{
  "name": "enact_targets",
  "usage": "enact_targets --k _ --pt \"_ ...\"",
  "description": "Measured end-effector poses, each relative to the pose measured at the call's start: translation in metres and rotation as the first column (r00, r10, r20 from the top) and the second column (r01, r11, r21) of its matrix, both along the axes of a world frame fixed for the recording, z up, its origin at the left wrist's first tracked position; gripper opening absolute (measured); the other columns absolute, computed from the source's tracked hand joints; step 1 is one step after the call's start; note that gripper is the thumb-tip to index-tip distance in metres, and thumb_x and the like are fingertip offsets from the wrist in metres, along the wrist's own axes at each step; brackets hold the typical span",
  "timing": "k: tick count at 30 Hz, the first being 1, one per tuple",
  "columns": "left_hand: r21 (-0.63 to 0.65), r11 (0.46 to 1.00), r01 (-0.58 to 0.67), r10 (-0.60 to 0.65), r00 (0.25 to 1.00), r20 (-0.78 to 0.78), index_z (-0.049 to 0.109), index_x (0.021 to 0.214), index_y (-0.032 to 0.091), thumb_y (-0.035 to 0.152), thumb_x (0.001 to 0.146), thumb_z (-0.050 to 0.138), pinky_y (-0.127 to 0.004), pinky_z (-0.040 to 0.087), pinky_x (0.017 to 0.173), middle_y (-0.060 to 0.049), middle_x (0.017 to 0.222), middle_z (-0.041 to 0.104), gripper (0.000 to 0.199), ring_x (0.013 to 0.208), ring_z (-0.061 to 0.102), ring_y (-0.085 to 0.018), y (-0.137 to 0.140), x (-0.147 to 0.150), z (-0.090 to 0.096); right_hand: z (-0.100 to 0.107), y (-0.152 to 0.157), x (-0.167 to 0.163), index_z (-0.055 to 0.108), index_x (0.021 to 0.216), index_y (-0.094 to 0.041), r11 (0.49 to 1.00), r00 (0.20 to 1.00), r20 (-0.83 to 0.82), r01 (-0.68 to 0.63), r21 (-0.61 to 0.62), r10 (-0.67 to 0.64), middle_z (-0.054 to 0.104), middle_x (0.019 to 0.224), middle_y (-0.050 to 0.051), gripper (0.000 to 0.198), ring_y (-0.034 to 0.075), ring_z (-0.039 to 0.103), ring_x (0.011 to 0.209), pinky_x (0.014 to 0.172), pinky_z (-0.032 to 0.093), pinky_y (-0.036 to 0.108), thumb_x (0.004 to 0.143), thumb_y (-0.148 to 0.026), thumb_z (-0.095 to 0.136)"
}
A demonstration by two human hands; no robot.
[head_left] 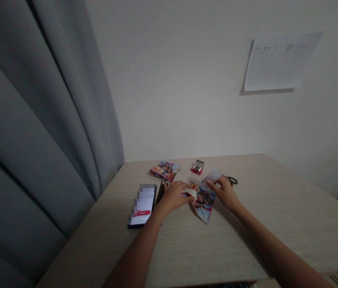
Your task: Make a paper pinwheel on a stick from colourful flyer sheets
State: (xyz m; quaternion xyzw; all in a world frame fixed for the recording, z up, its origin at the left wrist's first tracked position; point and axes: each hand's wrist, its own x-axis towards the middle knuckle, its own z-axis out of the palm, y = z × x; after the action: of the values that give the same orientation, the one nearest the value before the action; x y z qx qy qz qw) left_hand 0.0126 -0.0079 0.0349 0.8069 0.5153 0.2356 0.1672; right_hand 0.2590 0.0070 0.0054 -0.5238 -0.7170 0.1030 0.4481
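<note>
My left hand (pixel 176 196) rests low over the table, its fingers closed on the curled, whitish edge of a colourful printed sheet (pixel 205 206). The sheet lies tilted between both hands, one corner pointing toward me. In my right hand (pixel 226 193), thumb and fingers pinch a translucent plastic piece (pixel 212 176) just above the sheet; its exact kind is unclear. Beside my right fingertips, a black looped handle (pixel 233 181), like that of scissors, shows in part. A dark thin object (pixel 160 193) lies partly under my left hand.
A phone (pixel 143 206) with its screen lit lies left of my left forearm. Farther back are a printed picture pack (pixel 165 171) and a small red box (pixel 198 167) with its flap up. Behind the table (pixel 247 244) is a wall; a grey curtain (pixel 67 100) hangs at left.
</note>
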Motion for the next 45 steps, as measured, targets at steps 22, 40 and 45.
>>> enact_targets --k 22,40,45 --pt "-0.048 0.996 -0.080 0.076 0.994 -0.075 0.073 0.114 0.030 0.060 0.065 0.083 -0.067 0.014 0.117 -0.010 0.133 0.063 0.059 0.136 0.043 -0.040 0.006 -0.008 -0.006 0.004 -0.015 -0.019 0.072 0.088 -0.025 0.972 0.974 0.043 -0.216 -0.095 0.221 0.066 0.090 0.004 0.030 0.024 0.060 0.095 0.118 0.017 0.059 0.091 -0.052 0.060" --pt "-0.089 0.991 -0.100 0.090 0.990 -0.106 0.074 0.111 0.029 0.054 0.074 0.078 -0.072 0.011 0.115 -0.009 0.130 0.064 0.046 0.133 0.044 -0.038 0.007 -0.009 -0.004 0.004 -0.017 -0.021 0.071 0.096 -0.021 0.978 0.964 0.174 -0.186 -0.089 0.199 0.066 0.097 0.007 0.029 0.026 0.060 0.103 0.120 0.010 0.060 0.090 -0.048 0.062" --pt "-0.087 0.991 -0.098 0.090 0.992 -0.091 0.074 0.111 0.030 0.055 0.072 0.080 -0.073 0.009 0.114 -0.009 0.130 0.064 0.046 0.134 0.043 -0.039 0.009 -0.010 -0.007 0.005 -0.013 -0.015 0.071 0.095 -0.021 0.978 0.975 0.106 -0.184 -0.102 0.194 0.067 0.092 0.005 0.033 0.024 0.062 0.098 0.119 0.014 0.057 0.094 -0.050 0.055"
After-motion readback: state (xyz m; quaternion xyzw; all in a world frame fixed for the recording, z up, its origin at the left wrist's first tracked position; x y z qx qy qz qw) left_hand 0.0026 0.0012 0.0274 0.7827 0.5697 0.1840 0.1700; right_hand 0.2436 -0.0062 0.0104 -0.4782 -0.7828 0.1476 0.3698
